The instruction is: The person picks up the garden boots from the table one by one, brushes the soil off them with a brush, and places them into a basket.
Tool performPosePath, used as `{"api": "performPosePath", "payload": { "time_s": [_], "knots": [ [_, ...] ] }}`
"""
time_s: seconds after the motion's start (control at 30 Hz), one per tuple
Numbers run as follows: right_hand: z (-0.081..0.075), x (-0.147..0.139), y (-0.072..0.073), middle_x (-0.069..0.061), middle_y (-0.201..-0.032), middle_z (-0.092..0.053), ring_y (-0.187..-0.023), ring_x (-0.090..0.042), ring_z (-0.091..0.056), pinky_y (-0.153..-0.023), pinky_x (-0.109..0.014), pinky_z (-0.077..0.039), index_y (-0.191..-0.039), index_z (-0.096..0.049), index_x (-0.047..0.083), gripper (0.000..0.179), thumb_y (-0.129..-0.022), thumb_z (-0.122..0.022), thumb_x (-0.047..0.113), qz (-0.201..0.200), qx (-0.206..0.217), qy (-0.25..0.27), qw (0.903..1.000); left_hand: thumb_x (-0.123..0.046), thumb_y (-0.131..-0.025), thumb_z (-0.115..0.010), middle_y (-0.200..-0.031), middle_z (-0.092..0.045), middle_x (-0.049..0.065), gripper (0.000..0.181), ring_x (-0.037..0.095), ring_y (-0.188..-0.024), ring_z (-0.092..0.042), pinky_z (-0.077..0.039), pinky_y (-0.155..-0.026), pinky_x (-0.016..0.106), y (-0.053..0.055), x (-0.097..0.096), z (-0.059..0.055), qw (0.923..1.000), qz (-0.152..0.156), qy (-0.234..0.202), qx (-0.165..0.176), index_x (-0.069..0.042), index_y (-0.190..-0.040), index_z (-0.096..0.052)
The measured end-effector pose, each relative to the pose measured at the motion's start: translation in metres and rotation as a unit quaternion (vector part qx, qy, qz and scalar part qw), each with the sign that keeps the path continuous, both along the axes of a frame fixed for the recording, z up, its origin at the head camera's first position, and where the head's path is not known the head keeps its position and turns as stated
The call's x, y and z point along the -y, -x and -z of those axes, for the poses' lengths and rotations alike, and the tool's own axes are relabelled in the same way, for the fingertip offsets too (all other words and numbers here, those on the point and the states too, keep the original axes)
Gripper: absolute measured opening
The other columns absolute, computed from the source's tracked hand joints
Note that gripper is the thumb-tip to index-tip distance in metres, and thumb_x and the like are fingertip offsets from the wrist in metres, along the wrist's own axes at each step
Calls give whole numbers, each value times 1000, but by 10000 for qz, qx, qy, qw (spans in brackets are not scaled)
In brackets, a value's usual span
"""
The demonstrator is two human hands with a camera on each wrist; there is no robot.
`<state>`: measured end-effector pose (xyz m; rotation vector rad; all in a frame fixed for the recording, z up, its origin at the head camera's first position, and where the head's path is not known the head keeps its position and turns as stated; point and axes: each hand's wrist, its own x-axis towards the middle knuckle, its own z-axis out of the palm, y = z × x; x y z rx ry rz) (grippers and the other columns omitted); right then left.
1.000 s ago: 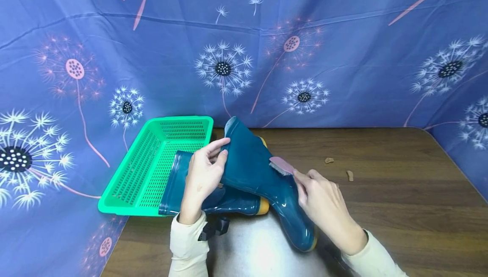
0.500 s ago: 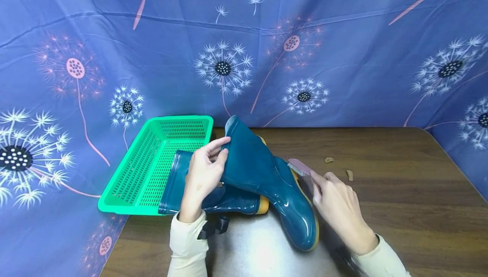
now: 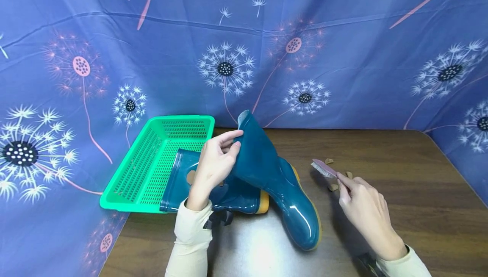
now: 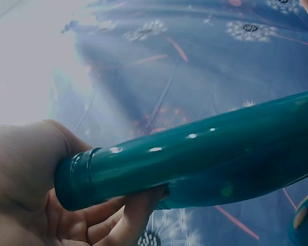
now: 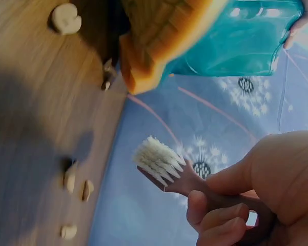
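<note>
A teal rubber boot (image 3: 293, 209) with a yellow sole stands tilted in the middle of the head view. Near its top, my left hand (image 3: 215, 162) grips the shaft; the left wrist view has fingers below the rim and the palm at its end. My right hand (image 3: 367, 213) holds a pink-handled brush (image 3: 324, 169) by the handle, to the right of the boot and apart from it. Its pale bristles (image 5: 156, 156) show plainly in the right wrist view. A second teal boot (image 3: 240, 200) lies on its side, partly hidden behind my left hand, with a brown patch on its shaft.
A green perforated basket (image 3: 131, 207) stands at the left, and the lying boot's shaft overlaps its edge. Several small tan pieces (image 3: 333, 187) are scattered on the wooden table (image 3: 411, 175) near the brush. Behind the table hangs a blue dandelion-print cloth (image 3: 354, 65).
My right hand has drawn the brush off the boot's shaft, past its heel side, to the right. My left hand has shifted slightly right and up with the boot's top.
</note>
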<state>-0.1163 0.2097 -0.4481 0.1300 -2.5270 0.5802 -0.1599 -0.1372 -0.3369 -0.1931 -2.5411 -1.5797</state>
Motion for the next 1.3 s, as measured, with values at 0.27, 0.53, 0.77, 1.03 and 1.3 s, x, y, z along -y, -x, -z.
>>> {"api": "performPosePath", "payload": {
  "time_s": [0.27, 0.53, 0.77, 1.03, 1.3],
  "knots": [
    [-1, -28, -10, -14, -86, -74, -56, -22, -49, -46, -49, -37, -118, -80, 3, 27, -95, -68, 8, 298, 99, 135, 9994, -20, -107, -60, -65, -53, 0, 36, 21, -55, -49, -32, -48, 28, 7, -28, -22, 9971, 485, 577, -132, -20, -141, -70],
    [3, -50, -21, -17, -92, -75, -58, -29, -53, -48, -52, -39, -119, -80, 3, 27, -98, -65, 12, 574, 361, 111, 9976, -15, -106, -55, -81, -66, 5, 40, 20, -43, -38, -25, -42, 27, 19, -45, -38, 9901, 945, 1026, -171, -17, -143, -69],
    [3, -57, -25, -16, -91, -75, -62, -34, -57, -53, -58, -41, -120, -79, 4, 28, -98, -65, 14, 678, 396, 171, 9968, -18, -108, -50, -65, -53, 1, 39, 17, -42, -38, -27, -44, 27, 29, -64, -48, 9829, 1254, 1335, -204, -14, -141, -70],
    [9, -65, -29, -17, -94, -75, -62, -33, -57, -51, -51, -39, -121, -79, 5, 29, -100, -63, 16, 804, 607, 175, 9948, -14, -105, -41, -52, -36, -2, 46, 19, -40, -32, -21, -41, 27, 37, -56, -53, 9698, 1629, 1816, -63, -19, -138, -72],
    [16, -76, -34, -21, -101, -76, -65, -41, -62, -50, -52, -39, -121, -79, 4, 30, -100, -62, 16, 921, 692, 191, 9932, -9, -108, -55, -99, -74, 8, 38, 13, -44, -39, -25, -45, 24, 47, -52, -42, 9273, 1971, 2913, -1282, -18, -142, -70]
  ]
}}
